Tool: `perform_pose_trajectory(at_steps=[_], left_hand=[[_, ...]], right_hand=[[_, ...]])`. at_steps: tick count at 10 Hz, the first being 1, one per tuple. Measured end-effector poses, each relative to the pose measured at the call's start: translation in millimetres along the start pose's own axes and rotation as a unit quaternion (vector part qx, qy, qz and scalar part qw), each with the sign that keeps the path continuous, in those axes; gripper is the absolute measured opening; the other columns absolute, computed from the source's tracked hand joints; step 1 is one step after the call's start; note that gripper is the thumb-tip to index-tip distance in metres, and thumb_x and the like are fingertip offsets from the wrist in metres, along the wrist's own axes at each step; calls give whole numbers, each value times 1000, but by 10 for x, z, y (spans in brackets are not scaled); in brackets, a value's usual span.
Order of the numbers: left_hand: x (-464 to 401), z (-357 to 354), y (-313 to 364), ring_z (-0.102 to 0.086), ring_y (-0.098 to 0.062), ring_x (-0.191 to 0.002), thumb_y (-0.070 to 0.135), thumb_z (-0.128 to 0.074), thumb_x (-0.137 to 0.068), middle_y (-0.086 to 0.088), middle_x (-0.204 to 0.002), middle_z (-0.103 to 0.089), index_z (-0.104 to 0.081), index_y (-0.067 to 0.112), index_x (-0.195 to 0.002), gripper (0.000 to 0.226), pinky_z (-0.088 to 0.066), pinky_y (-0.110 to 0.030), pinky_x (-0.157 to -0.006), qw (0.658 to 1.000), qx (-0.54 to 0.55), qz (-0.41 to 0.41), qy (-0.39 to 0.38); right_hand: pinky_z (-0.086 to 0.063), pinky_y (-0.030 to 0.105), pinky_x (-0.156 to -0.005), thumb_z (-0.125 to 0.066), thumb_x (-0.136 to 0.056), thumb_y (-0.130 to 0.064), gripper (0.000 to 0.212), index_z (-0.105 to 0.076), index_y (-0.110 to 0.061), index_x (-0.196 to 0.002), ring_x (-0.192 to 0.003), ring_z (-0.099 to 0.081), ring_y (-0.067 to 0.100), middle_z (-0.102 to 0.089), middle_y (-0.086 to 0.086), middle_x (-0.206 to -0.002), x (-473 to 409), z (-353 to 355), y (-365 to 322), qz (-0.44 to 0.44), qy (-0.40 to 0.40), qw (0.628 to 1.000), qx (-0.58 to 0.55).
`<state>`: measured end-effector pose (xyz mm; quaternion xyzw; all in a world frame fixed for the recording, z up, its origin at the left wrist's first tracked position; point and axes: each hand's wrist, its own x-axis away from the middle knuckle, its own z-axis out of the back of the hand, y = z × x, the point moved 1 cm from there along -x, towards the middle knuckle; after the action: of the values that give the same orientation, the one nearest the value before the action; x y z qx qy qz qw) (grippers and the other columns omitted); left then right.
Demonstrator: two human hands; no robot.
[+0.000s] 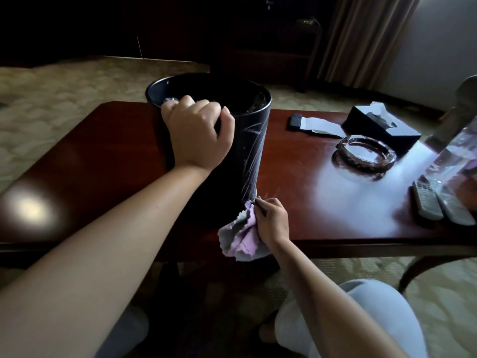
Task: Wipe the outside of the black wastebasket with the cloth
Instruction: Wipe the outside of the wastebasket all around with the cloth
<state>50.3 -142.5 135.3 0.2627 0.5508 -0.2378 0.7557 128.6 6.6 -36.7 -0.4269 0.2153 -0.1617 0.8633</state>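
The black wastebasket (247, 151) stands upright on the dark wooden table (103, 164), near its front edge. My left hand (198, 133) grips the near rim, fingers curled over the edge. Pale wipe streaks show on the basket's right side. My right hand (271, 220) holds a crumpled grey and pink cloth (240, 233) against the bottom right of the basket's wall, where it meets the table. Part of the cloth hangs over the table's front edge.
Right of the basket lie a glass ashtray (364, 156), a black tissue box (382, 125), a dark small object with paper (309, 125), two remote controls (438, 202) and a clear plastic bottle (451, 156). Carpet surrounds the table; curtains hang at the back right.
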Motion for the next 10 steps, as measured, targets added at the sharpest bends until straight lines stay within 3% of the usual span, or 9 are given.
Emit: perform_pose_trajectory(at_steps=[1,2,3,4,5,7,9,10], left_hand=[[1,-7,1,-32,-16,-55,23,-47,-84,9,-52,-28,-26,19,-54,37,-23,-34,-66,1000,-3,-2,5],[12,-6,2,-31,-15,-55,22,-48,-84,9,-52,-29,-26,19,-54,37,-23,-34,-67,1000,-9,-6,10],[5,-3,5,-36,-19,-54,23,-47,-84,9,-53,-28,-27,19,-55,36,-23,-34,-67,1000,-8,-10,7],[1,-3,5,-42,-24,-53,23,-47,-84,9,-54,-27,-26,20,-55,36,-24,-35,-67,1000,-8,-16,10],[1,-8,1,-42,-24,-53,23,-47,-84,9,-54,-27,-26,20,-55,36,-24,-35,-67,1000,-8,-20,14],[0,-6,3,-40,-22,-53,23,-46,-85,9,-53,-27,-26,20,-55,36,-24,-35,-67,1000,-8,-17,14],[1,-6,-15,-40,-22,-52,24,-46,-85,9,-54,-27,-26,20,-55,36,-24,-35,-67,1000,-5,-23,12],[-1,-12,-3,-41,-23,-52,24,-46,-84,9,-54,-28,-27,20,-55,36,-25,-35,-67,1000,-6,-23,16]], right_hand=[[-41,11,-78,-63,-88,-16,20,-71,-11,-105,-87,-59,9,-60,-1,-94,107,-12,-15,71,-41,996,19],[-39,4,-78,-64,-87,-14,19,-72,-10,-105,-86,-59,6,-63,-2,-96,164,-39,20,84,-43,995,12],[-36,1,-76,-64,-87,-15,17,-73,-10,-100,-88,-62,10,-69,2,-98,72,-66,7,4,13,1000,-13],[-37,9,-79,-64,-87,-19,19,-73,-10,-101,-96,-64,16,-71,6,-102,-33,-100,-21,-62,46,997,-19],[-40,14,-82,-64,-87,-21,20,-73,-11,-102,-98,-64,17,-71,6,-103,-53,-91,-48,-71,40,997,-10],[-32,-2,-74,-64,-86,-15,16,-75,-11,-96,-91,-64,12,-71,0,-98,73,-57,-47,9,8,999,31],[-40,22,-80,-58,-89,-24,22,-73,-15,-102,-98,-62,21,-70,5,-104,-113,-101,-76,-71,26,996,57],[-36,12,-77,-59,-88,-17,20,-73,-10,-102,-97,-62,20,-68,6,-103,-51,-91,-78,-48,17,998,43]])
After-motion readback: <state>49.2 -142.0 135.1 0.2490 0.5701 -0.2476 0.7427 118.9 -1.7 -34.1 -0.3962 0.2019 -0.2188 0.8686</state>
